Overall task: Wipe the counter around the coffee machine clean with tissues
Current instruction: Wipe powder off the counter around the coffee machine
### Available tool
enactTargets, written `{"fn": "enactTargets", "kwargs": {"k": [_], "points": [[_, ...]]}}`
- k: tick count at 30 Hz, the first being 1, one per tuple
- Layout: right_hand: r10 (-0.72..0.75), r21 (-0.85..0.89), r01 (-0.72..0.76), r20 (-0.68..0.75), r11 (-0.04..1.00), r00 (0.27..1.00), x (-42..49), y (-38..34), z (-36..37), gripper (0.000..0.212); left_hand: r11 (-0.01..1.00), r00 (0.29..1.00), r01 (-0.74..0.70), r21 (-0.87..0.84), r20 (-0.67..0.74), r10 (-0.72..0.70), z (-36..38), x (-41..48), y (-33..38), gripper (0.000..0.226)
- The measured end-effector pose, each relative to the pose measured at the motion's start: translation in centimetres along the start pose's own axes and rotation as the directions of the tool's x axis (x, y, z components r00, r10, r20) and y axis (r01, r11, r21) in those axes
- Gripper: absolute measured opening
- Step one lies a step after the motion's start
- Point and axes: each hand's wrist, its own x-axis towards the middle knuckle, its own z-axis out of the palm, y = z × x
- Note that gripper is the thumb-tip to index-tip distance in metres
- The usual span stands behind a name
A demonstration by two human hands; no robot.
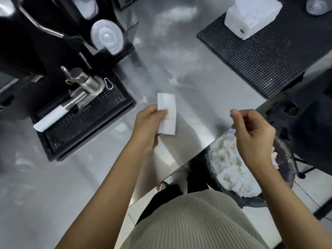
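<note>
Brushed steel tabletop (pixel 176 56) fills the view. At its centre the left hand (pixel 147 126) pinches a folded white paper tissue (pixel 169 119) just above the surface, its long axis running 12 to 6 o'clock. The right hand (pixel 253 133), at 3 o'clock, has curled fingers; whether they pinch anything cannot be told. It partly hides a dark bin (pixel 251 202) of crumpled white paper. At 10 o'clock the black coffee machine (pixel 36 47) is cut off by the frame.
</note>
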Motion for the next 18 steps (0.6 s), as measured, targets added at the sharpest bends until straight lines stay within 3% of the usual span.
{"fn": "enactTargets", "kwargs": {"k": [3,8,11,14,18], "points": [[-0.022,-0.007,0.023,0.107,1.000,0.994,-1.3,-1.2,2.2,0.003,1.000,0.993,-0.013,-0.016,-0.117,0.011,-5.4,-1.5,-0.6,0.015],[-0.036,-0.043,0.050,0.280,0.998,0.959,-3.2,-2.7,5.5,0.006,1.000,0.958,0.000,-0.018,-0.287,-0.005,-12.6,-4.4,-2.9,0.013],[-0.044,-0.021,0.056,0.384,0.998,0.922,-4.1,-4.0,7.7,0.005,0.995,0.955,0.022,-0.094,-0.294,-0.049,-15.0,-6.2,-4.2,0.029],[-0.008,0.008,0.004,0.555,1.000,0.832,-5.2,-5.6,10.4,0.008,0.990,0.973,0.049,-0.130,-0.218,-0.077,-15.9,-7.5,-5.0,0.018],[0.119,0.008,-0.202,0.785,0.979,0.608,-7.3,-7.5,14.3,0.016,0.978,0.987,0.022,-0.210,-0.148,-0.054,-16.3,-8.2,-5.5,0.016]]}}
